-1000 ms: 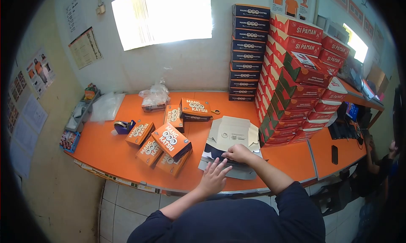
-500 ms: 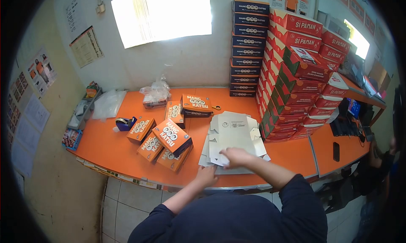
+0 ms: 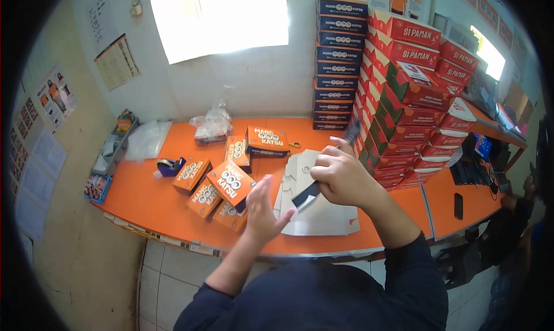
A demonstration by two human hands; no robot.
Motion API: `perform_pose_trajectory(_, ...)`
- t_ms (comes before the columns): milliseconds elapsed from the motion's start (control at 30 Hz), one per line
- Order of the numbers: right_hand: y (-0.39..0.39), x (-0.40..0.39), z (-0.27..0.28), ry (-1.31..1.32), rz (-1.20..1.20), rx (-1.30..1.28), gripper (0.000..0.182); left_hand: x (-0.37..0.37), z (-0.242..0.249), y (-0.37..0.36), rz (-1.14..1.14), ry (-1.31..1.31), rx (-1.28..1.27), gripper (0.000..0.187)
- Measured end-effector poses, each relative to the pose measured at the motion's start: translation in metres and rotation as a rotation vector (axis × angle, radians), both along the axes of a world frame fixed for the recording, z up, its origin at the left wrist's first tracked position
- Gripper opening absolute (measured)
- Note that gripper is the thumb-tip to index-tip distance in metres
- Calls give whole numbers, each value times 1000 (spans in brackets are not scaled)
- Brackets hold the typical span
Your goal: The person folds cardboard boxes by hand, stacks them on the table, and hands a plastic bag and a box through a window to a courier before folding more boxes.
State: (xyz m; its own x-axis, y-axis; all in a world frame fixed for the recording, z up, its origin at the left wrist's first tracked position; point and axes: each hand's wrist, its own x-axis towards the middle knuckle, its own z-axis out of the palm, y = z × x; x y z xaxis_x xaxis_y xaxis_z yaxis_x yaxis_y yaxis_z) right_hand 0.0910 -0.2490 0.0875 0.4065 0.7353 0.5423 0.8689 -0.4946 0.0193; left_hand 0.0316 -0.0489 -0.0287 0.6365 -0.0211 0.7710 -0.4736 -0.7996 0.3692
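Note:
In my right hand [image 3: 341, 172], a box blank [image 3: 306, 196] is held up, tilted nearly edge-on so that its dark printed side and a pale edge show. The fingers curl over it and hide its middle. Below lies a stack of flat box blanks [image 3: 326, 220], pale side up, on the orange table [image 3: 144, 198]. My left hand [image 3: 264, 215] is open beside the stack's left edge, thumb apart from the fingers, near the lower end of the lifted blank. Folded orange boxes [image 3: 234, 181] lie in a loose pile just left of that hand.
Tall stacks of dark boxes [image 3: 339, 68] and red boxes [image 3: 410, 94] rise at the back right. A tape dispenser [image 3: 171, 166], scissors [image 3: 295, 145] and plastic bags [image 3: 149, 140] are on the table. A phone [image 3: 459, 206] lies at right, near another person's arm [image 3: 513, 207].
A blank has come up off the stack in my right hand and turned edge-on. My left hand has risen from the table's front edge and opened.

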Motion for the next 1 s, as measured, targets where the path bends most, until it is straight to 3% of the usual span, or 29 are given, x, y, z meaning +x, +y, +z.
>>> perform_pose_trajectory(67, 13, -4, 2, -30, 93, 43, 7, 7, 8, 16, -468, 201, 29, 32)
perform_pose_trajectory(100, 21, -6, 1, -54, 108, 94, 8, -2, 11, 7, -511, 260, -145, 16)
perform_pose_trajectory(133, 28, -6, 1, -80, 120, 147, 9, -16, 17, 4, -596, 539, -400, 19)
perform_pose_trajectory(200, 37, -5, -3, -76, 115, 214, 11, -18, 8, -6, -931, 362, -724, 24)
perform_pose_trajectory(300, 39, -3, -2, -63, 122, 241, 17, -23, 19, -2, -875, 301, -355, 30)
perform_pose_trajectory(433, 47, -12, 2, -293, 117, 435, 35, -35, 6, -12, -665, 453, -988, 34)
perform_pose_trajectory(467, 48, -18, -4, -211, 224, 362, 33, -31, 5, -5, -659, 410, -1082, 37)
perform_pose_trajectory(533, 48, -27, -10, -35, 520, 18, 30, -30, 29, 5, -851, 448, -1574, 43)
perform_pose_trajectory(567, 49, -33, -13, -1, 537, -97, 26, -26, 27, 14, -887, 444, -1667, 47)
perform_pose_trajectory(667, 55, -29, -26, -243, 501, -42, 22, -22, 30, 27, -967, 494, -1725, 49)
perform_pose_trajectory(833, 43, -22, -14, 68, 592, 156, 22, -26, 37, 31, -941, 462, -1714, 48)
perform_pose_trajectory(933, 42, -37, 8, -14, 586, -28, 16, -28, 46, 34, -1016, 448, -1794, 48)
perform_pose_trajectory(1000, 46, -39, 0, -129, 525, -21, 12, -31, 48, 36, -990, 448, -1780, 48)
